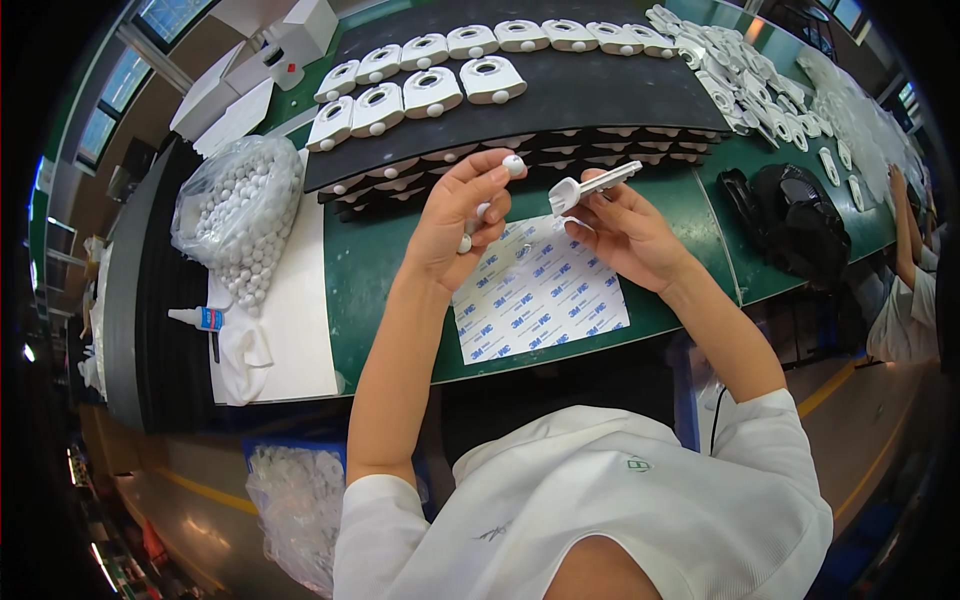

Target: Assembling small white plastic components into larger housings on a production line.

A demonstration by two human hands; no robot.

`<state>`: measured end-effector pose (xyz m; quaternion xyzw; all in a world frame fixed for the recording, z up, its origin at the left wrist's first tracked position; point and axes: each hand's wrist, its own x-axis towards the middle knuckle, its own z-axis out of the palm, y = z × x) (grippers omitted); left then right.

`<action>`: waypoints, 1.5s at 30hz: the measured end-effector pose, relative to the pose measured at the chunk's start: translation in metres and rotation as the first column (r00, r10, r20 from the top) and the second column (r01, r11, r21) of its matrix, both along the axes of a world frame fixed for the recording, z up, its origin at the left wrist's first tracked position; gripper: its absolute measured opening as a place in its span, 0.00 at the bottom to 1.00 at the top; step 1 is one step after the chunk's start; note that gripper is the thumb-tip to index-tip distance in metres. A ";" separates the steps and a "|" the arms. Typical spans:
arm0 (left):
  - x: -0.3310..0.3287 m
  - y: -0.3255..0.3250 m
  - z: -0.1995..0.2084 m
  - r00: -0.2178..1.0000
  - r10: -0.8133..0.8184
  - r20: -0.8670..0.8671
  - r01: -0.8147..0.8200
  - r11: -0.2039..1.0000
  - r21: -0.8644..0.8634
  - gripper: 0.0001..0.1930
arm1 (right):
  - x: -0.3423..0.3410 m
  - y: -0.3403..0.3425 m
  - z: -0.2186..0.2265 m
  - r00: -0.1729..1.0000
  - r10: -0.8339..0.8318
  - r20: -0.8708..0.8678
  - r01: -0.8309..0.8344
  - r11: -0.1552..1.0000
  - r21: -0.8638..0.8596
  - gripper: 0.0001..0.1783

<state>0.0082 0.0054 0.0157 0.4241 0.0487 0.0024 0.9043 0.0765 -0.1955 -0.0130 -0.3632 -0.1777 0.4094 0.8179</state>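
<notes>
My left hand (446, 220) pinches a small white ball (513, 165) between thumb and fingertips. Two more white balls are tucked against its curled fingers. To the right, my right hand (640, 240) grips a white plastic part (600, 182) with a slim arm and a forked, cup-like end. That end points toward the left hand, and a gap separates ball and part. Under both hands lies a white sheet with blue print (540, 305) on the green table (385, 290).
Rows of white housings (432, 92) stand on a stacked black foam board (580, 85). A clear bag of white balls (245, 215), a small glue bottle (197, 318) and a white cloth (243, 355) lie left. Loose white parts (750, 85) and a black bag (785, 215) lie right, near another person (905, 310).
</notes>
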 end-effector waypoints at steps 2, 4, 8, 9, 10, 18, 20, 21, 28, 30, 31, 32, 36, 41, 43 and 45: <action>0.000 -0.002 0.000 0.999 -0.035 -0.002 0.036 0.998 0.054 0.12 | 0.002 -0.001 0.004 1.000 -0.024 0.002 0.024 0.999 0.046 0.11; 0.001 -0.005 -0.003 0.999 -0.052 0.007 0.051 0.994 0.092 0.12 | 0.007 -0.004 0.006 0.992 -0.052 0.113 0.047 0.998 0.044 0.10; 0.000 -0.007 -0.001 0.998 -0.055 -0.012 0.056 0.990 0.133 0.13 | 0.014 -0.010 0.014 0.874 -0.147 0.464 0.168 0.986 -0.004 0.08; 0.000 -0.008 -0.001 0.998 -0.048 -0.028 0.051 0.991 0.127 0.12 | 0.017 -0.011 0.014 0.750 -0.172 0.639 0.225 0.974 -0.002 0.08; 0.000 -0.008 -0.001 0.998 -0.048 -0.027 0.051 0.991 0.127 0.12 | 0.016 -0.011 0.016 0.628 -0.244 0.739 0.311 0.949 0.050 0.08; 0.000 -0.006 -0.003 1.000 -0.027 -0.011 0.028 0.984 0.178 0.17 | 0.017 -0.015 0.036 -0.347 -0.106 0.932 0.358 0.903 0.236 0.13; -0.001 -0.007 -0.002 0.999 -0.034 -0.014 0.035 0.985 0.168 0.17 | 0.019 -0.014 0.031 -0.228 -0.152 0.962 0.378 0.897 0.231 0.12; -0.001 -0.008 -0.001 0.999 -0.041 -0.015 0.043 0.987 0.157 0.17 | 0.019 -0.013 0.027 -0.107 -0.197 0.975 0.396 0.890 0.224 0.11; -0.001 -0.012 -0.004 0.999 -0.023 -0.049 0.033 0.980 0.198 0.16 | 0.009 0.004 0.006 0.838 -0.309 0.450 0.392 0.914 -0.102 0.11; 0.000 -0.012 -0.005 0.999 -0.023 -0.037 0.032 0.968 0.251 0.15 | 0.009 0.004 0.005 0.877 -0.251 0.410 0.328 0.936 -0.129 0.13; 0.001 -0.013 -0.005 0.999 -0.025 -0.043 0.035 0.968 0.247 0.15 | 0.010 0.004 0.004 0.879 -0.251 0.405 0.329 0.935 -0.135 0.13; 0.000 -0.013 -0.004 0.999 -0.013 -0.040 0.024 0.961 0.275 0.15 | 0.009 0.005 0.003 0.881 -0.254 0.398 0.330 0.935 -0.133 0.13; 0.001 -0.011 -0.006 1.000 0.012 -0.018 -0.005 0.930 0.367 0.14 | 0.009 0.005 0.003 0.894 -0.255 0.368 0.319 0.940 -0.123 0.14; 0.002 -0.017 -0.004 0.985 0.095 0.145 -0.160 0.827 0.539 0.13 | 0.007 0.004 0.005 0.898 -0.259 0.354 0.319 0.940 -0.122 0.14; 0.001 -0.019 -0.005 0.979 0.094 0.183 -0.185 0.790 0.585 0.13 | 0.006 0.003 0.005 0.910 -0.227 0.348 0.287 0.949 -0.131 0.14; 0.001 -0.018 -0.007 0.972 0.084 0.220 -0.206 0.753 0.625 0.13 | 0.008 -0.002 0.003 0.918 -0.198 0.343 0.259 0.955 -0.142 0.14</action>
